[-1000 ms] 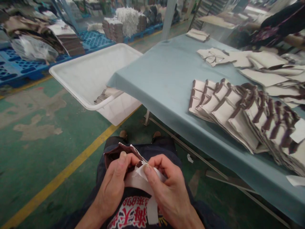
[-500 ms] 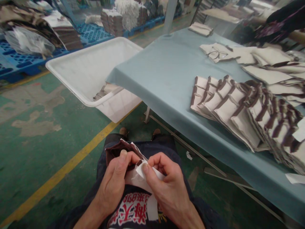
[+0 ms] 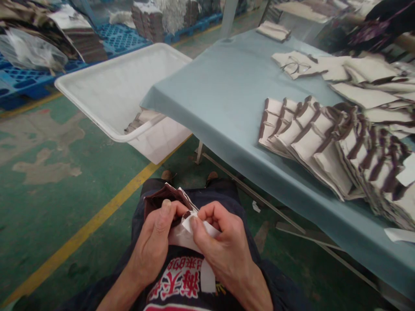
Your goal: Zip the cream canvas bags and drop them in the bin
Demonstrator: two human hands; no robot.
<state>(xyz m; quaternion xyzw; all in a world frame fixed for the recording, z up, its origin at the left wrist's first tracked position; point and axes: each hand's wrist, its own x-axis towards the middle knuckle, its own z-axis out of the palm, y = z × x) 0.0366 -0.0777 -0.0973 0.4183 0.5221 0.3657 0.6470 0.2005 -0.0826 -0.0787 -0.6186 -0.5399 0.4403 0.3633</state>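
Observation:
A dark brown and off-white fabric piece (image 3: pixel 158 199) lies over my lap, its folded edges pointing away from me. My left hand (image 3: pixel 158 231) is closed on its near edge, fingers tucked inside the fold and thumb raised on top. Close beside it, my right hand (image 3: pixel 223 233) pinches a white paper strip (image 3: pixel 210 229) between thumb and forefinger, right at the fabric's edge. Another white strip (image 3: pixel 208 276) hangs below, against the dark apron (image 3: pixel 177 280) with red lettering. The fingertips hide the exact spot where strip and fabric meet.
At right stands a table with a blue-grey cover (image 3: pixel 207 90), bearing a row of folded brown-edged fabric pieces (image 3: pixel 311 138), more flat pieces (image 3: pixel 369 93) and eyeglasses (image 3: pixel 295 65). A white plastic bin (image 3: pixel 97 77) is left of it. Blue pallets (image 3: pixel 119 36) hold stacks behind.
The hands keep nearly the same pose and grip, with the fingertips shifted only slightly. The whole view has moved a little, so the table and bin appear slightly higher and further left.

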